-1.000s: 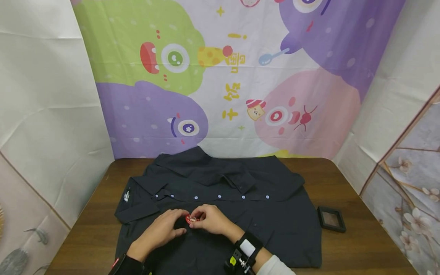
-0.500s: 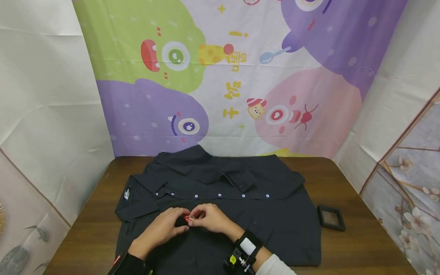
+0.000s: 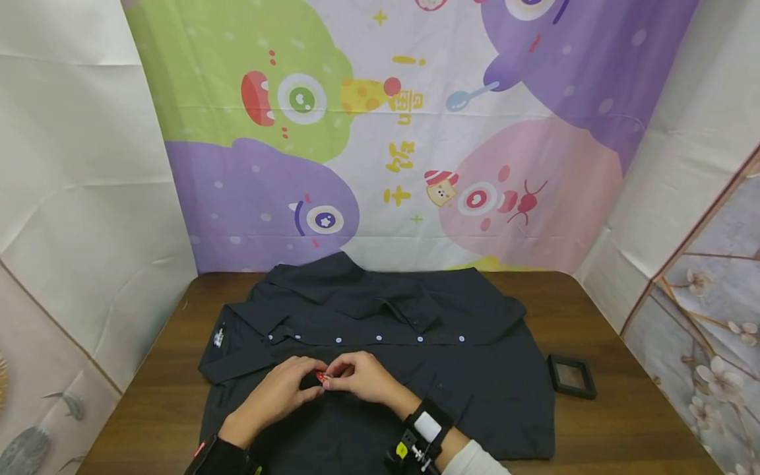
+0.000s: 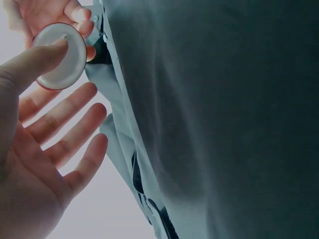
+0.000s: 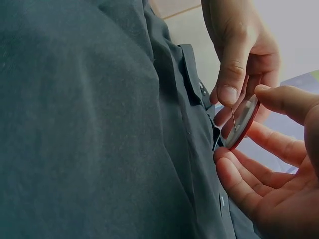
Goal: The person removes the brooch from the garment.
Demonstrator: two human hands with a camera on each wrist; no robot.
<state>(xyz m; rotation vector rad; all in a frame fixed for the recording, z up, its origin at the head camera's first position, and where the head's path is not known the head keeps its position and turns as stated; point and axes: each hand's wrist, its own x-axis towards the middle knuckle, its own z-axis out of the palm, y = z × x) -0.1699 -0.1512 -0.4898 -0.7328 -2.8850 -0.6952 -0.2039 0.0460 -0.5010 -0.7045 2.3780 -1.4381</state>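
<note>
A round pin badge [image 3: 322, 377] with a red rim is between both hands above the dark shirt [image 3: 475, 396]. Its pale back faces the left wrist view, and a thin needle stands out from it in the right wrist view. My right hand [image 3: 363, 377] holds the badge [image 5: 243, 122] by its edge, between thumb and fingers. With its thumb at the needle, my left hand [image 3: 284, 389] pinches the badge [image 4: 62, 57]; its other fingers are spread out below in the left wrist view. The shirt lies spread on the table, white buttons along its placket.
A small black square frame [image 3: 572, 377] lies on the brown wooden table [image 3: 617, 422] to the right of the shirt. Behind the table hangs a cartoon-printed cloth [image 3: 392, 231], with pale side panels left and right.
The badge has tilted between the fingers, so less of its red front shows. My hands have drawn slightly closer together around it. The shirt lies as before.
</note>
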